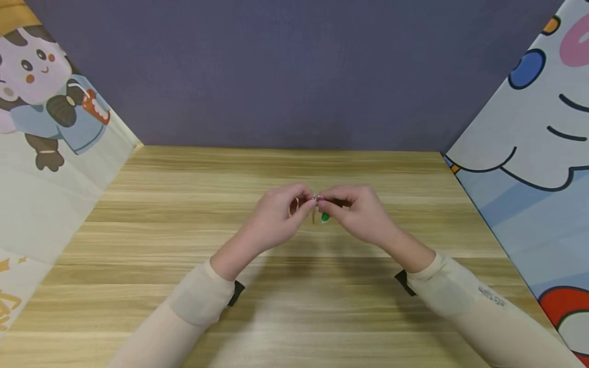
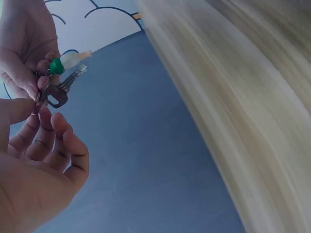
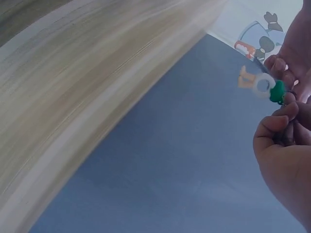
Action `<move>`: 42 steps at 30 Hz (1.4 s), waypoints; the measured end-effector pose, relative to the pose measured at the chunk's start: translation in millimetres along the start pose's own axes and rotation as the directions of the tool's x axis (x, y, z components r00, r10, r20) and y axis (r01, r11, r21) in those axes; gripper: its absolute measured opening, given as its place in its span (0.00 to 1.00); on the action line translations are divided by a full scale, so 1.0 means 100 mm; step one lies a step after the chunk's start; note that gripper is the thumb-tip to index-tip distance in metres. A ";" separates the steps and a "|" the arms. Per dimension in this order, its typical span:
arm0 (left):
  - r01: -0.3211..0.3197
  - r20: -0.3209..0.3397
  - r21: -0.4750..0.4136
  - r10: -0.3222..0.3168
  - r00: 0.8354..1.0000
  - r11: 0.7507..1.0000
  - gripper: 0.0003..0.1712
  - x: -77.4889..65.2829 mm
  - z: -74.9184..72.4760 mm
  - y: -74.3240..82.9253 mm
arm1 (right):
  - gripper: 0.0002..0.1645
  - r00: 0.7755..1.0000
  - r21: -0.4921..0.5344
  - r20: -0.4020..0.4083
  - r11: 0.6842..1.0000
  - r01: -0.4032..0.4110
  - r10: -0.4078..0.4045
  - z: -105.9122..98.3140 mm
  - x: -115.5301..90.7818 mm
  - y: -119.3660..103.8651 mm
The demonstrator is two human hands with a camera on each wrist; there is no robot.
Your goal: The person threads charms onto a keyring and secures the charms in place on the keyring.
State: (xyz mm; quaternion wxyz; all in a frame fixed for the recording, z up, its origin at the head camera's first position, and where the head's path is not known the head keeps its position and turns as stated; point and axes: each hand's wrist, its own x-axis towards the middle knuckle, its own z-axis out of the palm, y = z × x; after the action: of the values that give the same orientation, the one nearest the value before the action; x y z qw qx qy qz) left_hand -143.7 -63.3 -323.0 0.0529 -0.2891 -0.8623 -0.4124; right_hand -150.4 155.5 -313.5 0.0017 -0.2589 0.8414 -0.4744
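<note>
Wood-grain table (image 1: pixel 294 312) spreads wide, a dark blue panel (image 1: pixel 294 71) standing behind it. Over the table's middle, the left hand (image 1: pixel 281 214) and right hand (image 1: pixel 362 212) meet, each one's fingers pinching the top of a keychain (image 1: pixel 316 198); its metal key (image 2: pixel 73 79) and green-and-white charm (image 2: pixel 68 60) dangle above the table.

The left hand (image 2: pixel 41 179) and right hand (image 2: pixel 26 48) seemingly pinch a ring (image 2: pixel 38 98) (key (image 2: pixel 64 87), green-white charm (image 2: pixel 66 61) alongside).
</note>
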 end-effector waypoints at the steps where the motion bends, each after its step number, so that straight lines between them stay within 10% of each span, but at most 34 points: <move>1: -0.021 -0.006 0.034 0.021 1.000 0.999 0.07 0.00 0.00 0.01 | 0.09 1.000 -0.028 0.000 0.999 0.025 -0.025 0.00 0.00 -0.01; 11: -0.075 -0.024 0.101 0.078 0.997 0.992 0.05 0.00 -0.01 0.02 | 0.10 0.999 -0.074 0.035 0.997 0.036 -0.033 0.00 -0.03 0.02; 42: 0.061 -0.084 -0.134 -0.072 0.994 0.989 0.05 0.01 -0.01 0.05 | 0.13 0.982 0.237 -0.003 0.954 -0.182 0.188 0.04 -0.02 0.05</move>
State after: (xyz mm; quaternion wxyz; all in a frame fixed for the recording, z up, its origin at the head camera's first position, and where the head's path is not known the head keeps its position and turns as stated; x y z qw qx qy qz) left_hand -141.6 -61.4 -318.8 0.0581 -0.2445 -0.8393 -0.4821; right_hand -150.0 155.0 -320.5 0.0662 -0.1708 0.7997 -0.5717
